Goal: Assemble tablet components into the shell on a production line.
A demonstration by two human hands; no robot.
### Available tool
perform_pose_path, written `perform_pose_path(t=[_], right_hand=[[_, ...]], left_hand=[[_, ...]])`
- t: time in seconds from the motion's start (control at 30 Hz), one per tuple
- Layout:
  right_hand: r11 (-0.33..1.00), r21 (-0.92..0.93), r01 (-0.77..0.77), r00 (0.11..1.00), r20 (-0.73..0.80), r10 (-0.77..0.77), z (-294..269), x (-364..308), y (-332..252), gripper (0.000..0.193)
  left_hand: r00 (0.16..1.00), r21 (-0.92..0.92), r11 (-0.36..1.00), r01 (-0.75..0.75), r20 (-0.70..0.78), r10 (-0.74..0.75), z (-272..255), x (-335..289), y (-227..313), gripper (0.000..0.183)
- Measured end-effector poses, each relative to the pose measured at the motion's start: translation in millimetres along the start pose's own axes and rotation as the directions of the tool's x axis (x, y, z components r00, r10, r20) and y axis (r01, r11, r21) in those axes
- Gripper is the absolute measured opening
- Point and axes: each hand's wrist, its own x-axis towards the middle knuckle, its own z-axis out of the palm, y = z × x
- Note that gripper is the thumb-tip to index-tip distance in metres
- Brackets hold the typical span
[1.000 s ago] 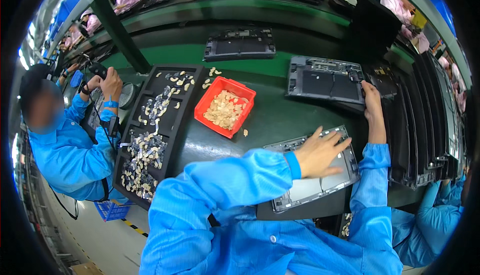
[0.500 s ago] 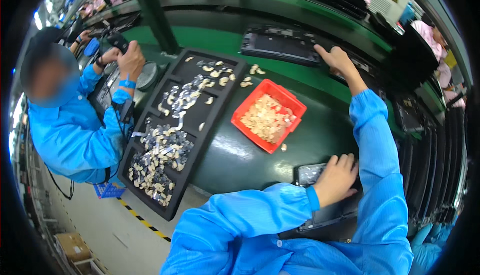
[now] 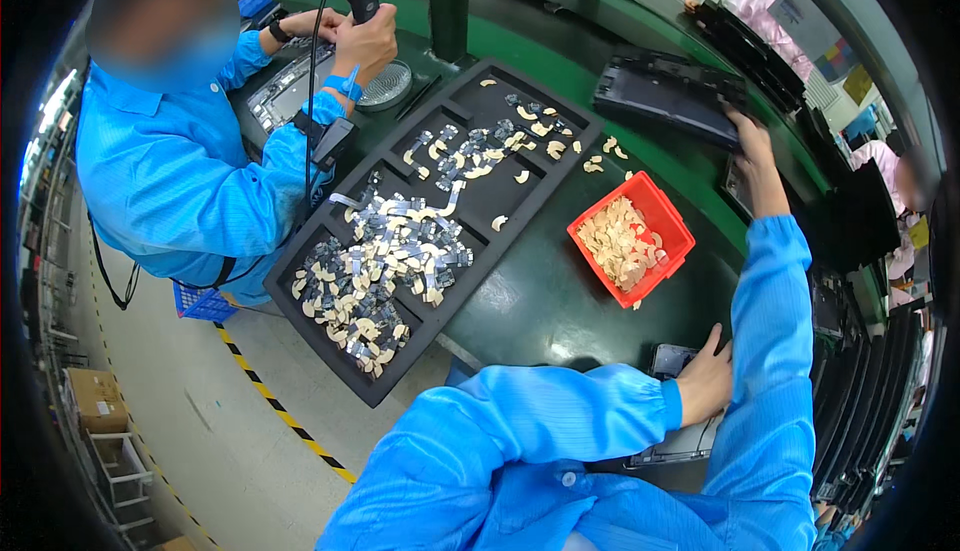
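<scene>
Upper right, our right hand grips a dark panel above the red bin, while lower right our sleeve partly blocks our left hand, grip unreadable.

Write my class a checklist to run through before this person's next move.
1. Right hand at the corner of the dark panel: ok.
2. Firm hold there: cannot tell, the fingers are partly hidden.
3. Left hand on the near panel: ok.
4. Red bin upright: ok.
5. Pale pieces all inside bin or black tray: not ok, several lie loose between them.
</scene>
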Motion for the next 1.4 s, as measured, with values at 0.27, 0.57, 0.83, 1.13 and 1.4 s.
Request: perform_pose_path(t=[0.27, 0.57, 0.83, 1.13, 1.4], right_hand=[[0.993, -0.116, 0.004, 0.985, -0.172, -0.024, -174, -171, -38, 0.037], [0.976, -0.150, -0.156, 0.984, -0.115, 0.139, -208, -247, 25, 0.042], [0.957, -0.267, -0.113, 0.983, -0.170, 0.069, -213, -257, 52, 0.044], [0.907, -0.421, 0.008, 0.986, -0.150, -0.079, -209, -260, 38, 0.039], [0.432, -0.659, 0.616, 0.706, 0.219, -0.673, -120, -250, -34, 0.041]], left_hand=[[0.897, 0.167, 0.893, 0.418, 0.079, -0.435, -237, -34, -15, 0.032], [0.736, 0.368, 0.654, 0.661, -0.488, -0.470, -291, -58, -279, 0.046], [0.800, 0.430, 0.676, 0.598, -0.365, -0.475, -285, -49, -279, 0.027], [0.815, 0.440, 0.764, 0.472, -0.547, -0.189, -309, -39, -284, 0.020], [0.871, -0.003, 0.976, 0.219, -0.450, -0.197, -261, 59, -127, 0.016]])
